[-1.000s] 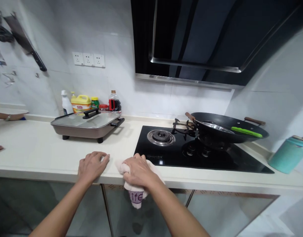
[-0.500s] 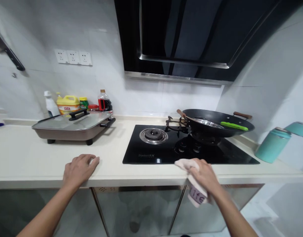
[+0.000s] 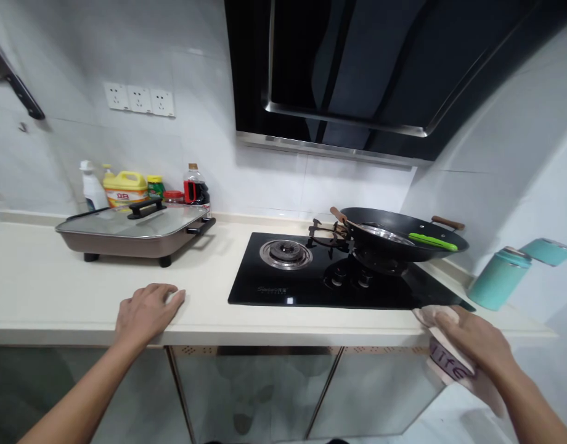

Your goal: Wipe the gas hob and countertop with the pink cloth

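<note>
My right hand (image 3: 473,336) grips a pale pink cloth (image 3: 450,364) with purple "life" lettering. It presses part of the cloth on the counter at the front right corner of the black gas stove (image 3: 306,296), while the rest hangs over the counter edge. My left hand (image 3: 147,311) lies palm down on the cream countertop (image 3: 204,314), thumb apart from the fingers, holding nothing. Behind the left hand stands an electric pan (image 3: 117,245) with a glass lid. On the stove's right burner sits a black wok (image 3: 385,219) with a green-handled utensil (image 3: 434,242) in it.
A teal container (image 3: 498,280) with its lid raised stands right of the stove. Several bottles and jars, including a yellow jug (image 3: 126,188), line the wall behind the pan. A burner grate (image 3: 327,231) lies behind the knobs. The range hood (image 3: 334,74) hangs above; a knife (image 3: 20,92) hangs at left.
My right hand has slid the cloth to the right along the counter's front edge, from the stove's front middle to its right corner. My left hand has stayed in place.
</note>
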`<state>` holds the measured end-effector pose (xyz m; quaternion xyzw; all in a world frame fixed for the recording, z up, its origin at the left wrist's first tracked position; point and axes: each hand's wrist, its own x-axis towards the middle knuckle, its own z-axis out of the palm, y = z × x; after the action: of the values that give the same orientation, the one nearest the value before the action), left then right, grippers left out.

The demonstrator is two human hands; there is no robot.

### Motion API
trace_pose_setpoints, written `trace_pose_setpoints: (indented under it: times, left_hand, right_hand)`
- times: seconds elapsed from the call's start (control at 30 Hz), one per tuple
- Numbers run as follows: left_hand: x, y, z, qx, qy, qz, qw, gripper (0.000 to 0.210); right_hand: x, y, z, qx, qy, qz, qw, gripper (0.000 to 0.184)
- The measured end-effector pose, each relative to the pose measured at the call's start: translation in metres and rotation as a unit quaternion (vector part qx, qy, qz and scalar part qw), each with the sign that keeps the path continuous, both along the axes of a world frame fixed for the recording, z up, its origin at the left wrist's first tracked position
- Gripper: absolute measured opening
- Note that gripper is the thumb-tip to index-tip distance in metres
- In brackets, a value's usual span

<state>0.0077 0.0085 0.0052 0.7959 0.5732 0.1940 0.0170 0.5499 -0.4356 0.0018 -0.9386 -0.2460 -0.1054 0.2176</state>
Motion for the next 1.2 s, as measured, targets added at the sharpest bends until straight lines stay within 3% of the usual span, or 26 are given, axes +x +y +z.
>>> trace_pose_setpoints:
  times: [0.1, 0.2, 0.33, 0.5, 0.73, 0.93, 1.0, 1.07, 1.2]
  left_hand:
    - [0.001, -0.002, 0.0, -0.003, -0.001, 0.002, 1.0, 0.058]
    - [0.002, -0.007, 0.0, -0.004, -0.009, 0.002, 1.0, 0.056]
    - [0.004, -0.013, -0.001, 0.002, -0.027, 0.007, 1.0, 0.05]
    - [0.002, -0.014, -0.008, 0.013, -0.049, -0.003, 0.999, 0.044]
    - [-0.001, -0.014, -0.016, 0.038, -0.086, -0.005, 0.996, 0.042]
    - [-0.005, -0.014, -0.012, 0.003, -0.125, -0.003, 0.992, 0.046]
    - [-0.007, -0.013, -0.01, -0.002, -0.136, 0.005, 0.991, 0.048]
    - [-0.008, -0.012, -0.009, -0.002, -0.143, 0.011, 0.99, 0.048]
    - [-0.009, -0.013, -0.009, -0.004, -0.15, 0.011, 0.989, 0.048]
  right_hand:
    - [-0.005, 0.025, -0.002, -0.071, 0.029, 0.026, 0.997, 0.053]
    - [-0.039, 0.059, -0.006, -0.077, 0.033, 0.086, 0.993, 0.048]
    - [-0.116, 0.114, -0.006, -0.048, 0.014, 0.228, 0.972, 0.034]
    - [-0.221, 0.196, 0.001, -0.019, 0.0, 0.395, 0.919, 0.022]
    - [-0.33, 0.289, 0.012, -0.011, 0.039, 0.48, 0.876, 0.023]
    - [-0.385, 0.322, 0.007, 0.025, 0.07, 0.534, 0.842, 0.029]
    - [-0.391, 0.322, 0.002, 0.06, 0.127, 0.576, 0.805, 0.025]
    - [-0.39, 0.319, -0.003, 0.114, 0.234, 0.607, 0.751, 0.021]
    - [-0.38, 0.329, -0.003, 0.302, 0.45, 0.547, 0.638, 0.029]
